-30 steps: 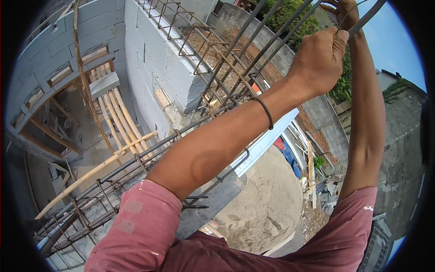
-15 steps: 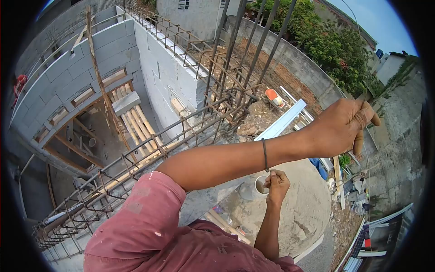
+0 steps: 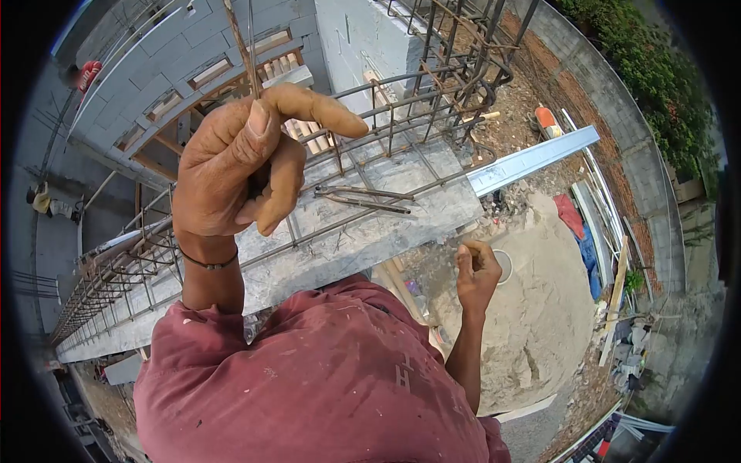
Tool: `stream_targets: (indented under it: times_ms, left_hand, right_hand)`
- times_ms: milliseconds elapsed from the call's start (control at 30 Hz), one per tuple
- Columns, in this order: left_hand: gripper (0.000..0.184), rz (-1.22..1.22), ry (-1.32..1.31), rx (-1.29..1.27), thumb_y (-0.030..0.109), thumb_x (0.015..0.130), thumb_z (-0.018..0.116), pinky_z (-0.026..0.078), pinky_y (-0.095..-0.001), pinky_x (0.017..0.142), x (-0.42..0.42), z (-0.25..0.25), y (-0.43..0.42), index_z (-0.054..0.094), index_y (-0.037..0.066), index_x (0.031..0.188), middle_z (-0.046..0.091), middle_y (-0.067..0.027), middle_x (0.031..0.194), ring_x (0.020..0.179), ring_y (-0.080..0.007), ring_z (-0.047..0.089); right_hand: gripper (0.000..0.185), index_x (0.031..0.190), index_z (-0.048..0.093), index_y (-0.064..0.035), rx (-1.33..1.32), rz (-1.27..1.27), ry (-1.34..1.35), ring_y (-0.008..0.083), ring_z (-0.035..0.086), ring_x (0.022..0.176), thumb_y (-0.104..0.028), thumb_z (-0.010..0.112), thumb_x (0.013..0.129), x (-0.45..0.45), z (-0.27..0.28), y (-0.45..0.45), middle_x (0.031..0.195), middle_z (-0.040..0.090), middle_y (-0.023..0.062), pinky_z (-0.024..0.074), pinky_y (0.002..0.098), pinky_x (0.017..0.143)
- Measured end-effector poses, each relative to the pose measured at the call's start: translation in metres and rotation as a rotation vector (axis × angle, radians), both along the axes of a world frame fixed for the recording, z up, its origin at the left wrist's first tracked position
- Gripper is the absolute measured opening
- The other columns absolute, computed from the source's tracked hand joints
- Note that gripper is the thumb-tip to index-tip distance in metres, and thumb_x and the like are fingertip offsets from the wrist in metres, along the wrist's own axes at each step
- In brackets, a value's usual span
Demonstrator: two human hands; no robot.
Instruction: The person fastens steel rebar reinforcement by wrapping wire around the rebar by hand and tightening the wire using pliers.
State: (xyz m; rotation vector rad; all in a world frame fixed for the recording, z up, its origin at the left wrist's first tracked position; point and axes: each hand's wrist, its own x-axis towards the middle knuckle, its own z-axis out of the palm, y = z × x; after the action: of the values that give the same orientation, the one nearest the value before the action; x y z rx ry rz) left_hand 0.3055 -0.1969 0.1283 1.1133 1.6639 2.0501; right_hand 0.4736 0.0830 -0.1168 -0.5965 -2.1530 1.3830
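Observation:
My left hand [image 3: 231,166], with a dark band at the wrist, is raised before the rebar. Its thumb and index finger pinch a thin wire [image 3: 251,38] that runs upward. Lower right, my right hand [image 3: 477,282] has its fingers curled together above the sand; anything inside them is too small to make out. A tool like pincers [image 3: 363,202] lies on the concrete beam [image 3: 432,197], beyond my left hand. Beside my right hand shows the pale rim of a bucket [image 3: 504,266].
A rebar cage [image 3: 394,108] runs along the beam, with upright bars at its far end. A metal channel [image 3: 532,160] juts out right. Below lie a sand heap [image 3: 532,332] and planks [image 3: 615,297]. Block walls [image 3: 158,73] stand left, near a person in red [image 3: 89,76].
My left hand has swung from the far right to the left with the wire. My right hand stays low, its fingers still curled. The view has turned, bringing the beam and tool into sight.

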Motion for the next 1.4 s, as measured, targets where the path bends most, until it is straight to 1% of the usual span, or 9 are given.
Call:
stream_targets:
  times_ms: [267, 633, 733, 800, 833, 1000, 1133, 1233, 1400]
  left_hand:
    - [0.056, 0.170, 0.031, -0.773, 0.048, 0.109, 0.040, 0.037, -0.0255, 0.047, 0.037, -0.036, -0.042, 0.066, -0.001, 0.117, 0.051, 0.0003, 0.049, 0.042, -0.0082, 0.051]
    - [0.038, 0.251, 0.065, -0.747, 0.033, 0.109, 0.049, 0.041, -0.0300, 0.050, 0.034, -0.157, -0.014, 0.062, 0.000, 0.096, 0.051, -0.0027, 0.054, 0.049, -0.0117, 0.050]
    - [0.034, 0.258, 0.061, -0.737, 0.030, 0.109, 0.051, 0.043, -0.0329, 0.052, 0.028, -0.172, -0.015, 0.061, 0.001, 0.094, 0.055, -0.0062, 0.055, 0.049, -0.0170, 0.055]
    - [0.030, 0.296, 0.220, -0.858, 0.025, 0.107, 0.053, 0.045, -0.0375, 0.053, 0.022, -0.203, -0.014, 0.060, 0.000, 0.092, 0.060, -0.0119, 0.058, 0.050, -0.0256, 0.061]
    - [0.020, 0.279, 0.127, -0.938, 0.020, 0.102, 0.057, 0.047, -0.0553, 0.063, 0.019, -0.209, -0.011, 0.061, 0.002, 0.095, 0.066, -0.0223, 0.071, 0.070, -0.0471, 0.064]
    - [0.015, 0.285, 0.343, -0.990, 0.015, 0.097, 0.060, 0.052, -0.0533, 0.072, -0.005, -0.229, 0.009, 0.063, 0.000, 0.097, 0.069, -0.0245, 0.089, 0.084, -0.0450, 0.066]
    - [0.016, 0.321, 0.448, -0.943, 0.015, 0.094, 0.065, 0.051, -0.0512, 0.079, -0.016, -0.240, 0.016, 0.064, 0.000, 0.100, 0.068, -0.0222, 0.092, 0.092, -0.0425, 0.064]
    - [0.017, 0.376, 0.448, -0.943, 0.014, 0.090, 0.069, 0.051, -0.0497, 0.078, -0.021, -0.246, 0.014, 0.065, 0.001, 0.101, 0.066, -0.0198, 0.091, 0.091, -0.0402, 0.064]
    - [0.024, 0.469, 0.312, -0.851, 0.015, 0.087, 0.074, 0.052, -0.0438, 0.070, -0.021, -0.263, 0.010, 0.067, 0.001, 0.104, 0.066, -0.0165, 0.086, 0.078, -0.0331, 0.064]
  right_hand:
    - [0.028, 0.109, 0.067, -0.0022, 0.705, 0.624, 0.047, 0.0321, 0.058, 0.112, -0.015, 0.075, 0.085, -0.122, 0.013, -0.069, 0.116, 0.066, 0.0149, 0.0453, 0.0459, 0.094]
    - [0.029, 0.105, 0.066, -0.0005, 1.016, 0.833, -0.193, 0.0319, 0.054, 0.112, -0.015, 0.076, 0.083, -0.151, -0.004, -0.059, 0.114, 0.058, 0.0121, 0.0435, 0.0415, 0.091]
    - [0.025, 0.101, 0.064, 0.0007, 0.823, 0.595, -0.006, 0.0281, 0.058, 0.106, -0.016, 0.076, 0.087, -0.115, -0.001, -0.036, 0.107, 0.060, 0.0112, 0.0471, 0.0407, 0.084]
    - [0.024, 0.096, 0.060, 0.0010, 0.051, 0.365, 0.005, 0.0225, 0.066, 0.085, -0.019, 0.073, 0.094, -0.096, -0.003, -0.009, 0.091, 0.062, 0.0100, 0.0503, 0.0372, 0.069]
    - [0.024, 0.096, 0.060, 0.0010, 0.057, 0.360, -0.006, 0.0225, 0.066, 0.085, -0.019, 0.073, 0.094, -0.092, 0.003, 0.001, 0.091, 0.062, 0.0100, 0.0503, 0.0372, 0.069]
    - [0.027, 0.088, 0.057, -0.0034, -0.858, 0.194, 0.181, 0.0171, 0.063, 0.057, -0.025, 0.068, 0.100, -0.092, 0.052, 0.029, 0.075, 0.062, 0.0094, 0.0517, 0.0297, 0.052]
    - [0.028, 0.091, 0.061, 0.0014, -1.059, 0.339, 0.273, 0.0285, 0.074, 0.083, -0.025, 0.069, 0.098, -0.121, 0.088, 0.032, 0.096, 0.069, 0.0203, 0.0646, 0.0387, 0.067]
    - [0.033, 0.109, 0.061, 0.0121, -1.108, 0.584, 0.311, 0.0410, 0.069, 0.109, -0.019, 0.067, 0.098, -0.154, 0.118, 0.023, 0.117, 0.064, 0.0332, 0.0635, 0.0565, 0.083]
    - [0.041, 0.115, 0.059, 0.0160, -1.121, 0.738, 0.341, 0.0493, 0.062, 0.120, -0.018, 0.070, 0.095, -0.191, 0.114, 0.036, 0.124, 0.060, 0.0379, 0.0574, 0.0652, 0.090]
